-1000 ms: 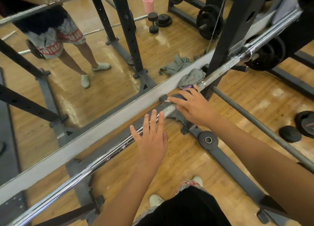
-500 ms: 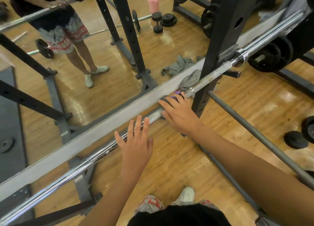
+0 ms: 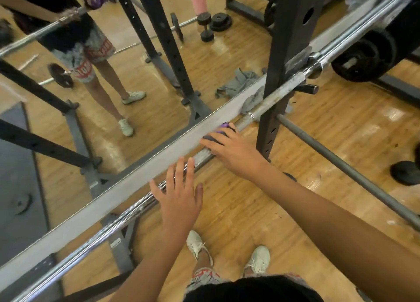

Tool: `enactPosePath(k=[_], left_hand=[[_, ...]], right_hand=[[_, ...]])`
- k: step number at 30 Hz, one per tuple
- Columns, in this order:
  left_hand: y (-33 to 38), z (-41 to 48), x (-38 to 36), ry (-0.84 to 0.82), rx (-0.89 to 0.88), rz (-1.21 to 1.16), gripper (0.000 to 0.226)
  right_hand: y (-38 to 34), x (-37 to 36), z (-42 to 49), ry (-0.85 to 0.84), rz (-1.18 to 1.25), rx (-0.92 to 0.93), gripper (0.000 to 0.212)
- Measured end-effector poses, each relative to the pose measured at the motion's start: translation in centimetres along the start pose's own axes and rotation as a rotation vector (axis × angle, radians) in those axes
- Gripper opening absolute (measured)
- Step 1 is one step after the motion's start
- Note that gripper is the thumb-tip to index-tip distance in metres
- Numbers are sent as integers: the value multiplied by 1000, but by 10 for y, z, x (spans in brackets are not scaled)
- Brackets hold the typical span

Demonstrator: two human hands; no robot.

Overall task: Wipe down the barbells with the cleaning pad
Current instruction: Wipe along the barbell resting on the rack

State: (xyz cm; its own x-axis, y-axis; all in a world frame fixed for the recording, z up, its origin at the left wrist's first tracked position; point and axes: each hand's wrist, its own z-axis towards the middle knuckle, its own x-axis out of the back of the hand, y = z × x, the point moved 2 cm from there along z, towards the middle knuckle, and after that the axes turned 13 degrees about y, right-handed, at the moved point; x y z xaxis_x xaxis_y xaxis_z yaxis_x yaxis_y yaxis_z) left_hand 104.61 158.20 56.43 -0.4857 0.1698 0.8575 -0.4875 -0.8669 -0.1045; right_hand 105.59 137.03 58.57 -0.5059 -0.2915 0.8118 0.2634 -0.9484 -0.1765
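Barbell (image 3: 275,100) noted across rack upright (image 3: 286,52). Cleaning pad (image 3: 223,127) is held against the shaft by right hand (image 3: 235,153), fingers curled over it. Left hand (image 3: 179,197) is laid flat on the bar beside, fingers spread.

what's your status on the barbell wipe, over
Left hand flat on the barbell, open. Right hand grips the cleaning pad against the bar. Rack upright just ahead of the pad.

Right hand (image 3: 234,153) slid leftward, cleaning pad (image 3: 224,126) too
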Motion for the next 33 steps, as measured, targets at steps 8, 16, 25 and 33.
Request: enactPosePath(k=[8,16,25,33], left_hand=[[-1,1,1,-26,5,-34,69],[-4,0,2,-26,-4,-53,70],[-4,0,0,-39,-4,-66,71],[-4,1,3,-90,7,-52,73]], right_hand=[[0,12,2,-53,96,-74,43],[-6,6,3,1,69,-173,46],[-1,1,2,-13,-54,-61,55],[-15,-6,-3,47,-49,-117,65]])
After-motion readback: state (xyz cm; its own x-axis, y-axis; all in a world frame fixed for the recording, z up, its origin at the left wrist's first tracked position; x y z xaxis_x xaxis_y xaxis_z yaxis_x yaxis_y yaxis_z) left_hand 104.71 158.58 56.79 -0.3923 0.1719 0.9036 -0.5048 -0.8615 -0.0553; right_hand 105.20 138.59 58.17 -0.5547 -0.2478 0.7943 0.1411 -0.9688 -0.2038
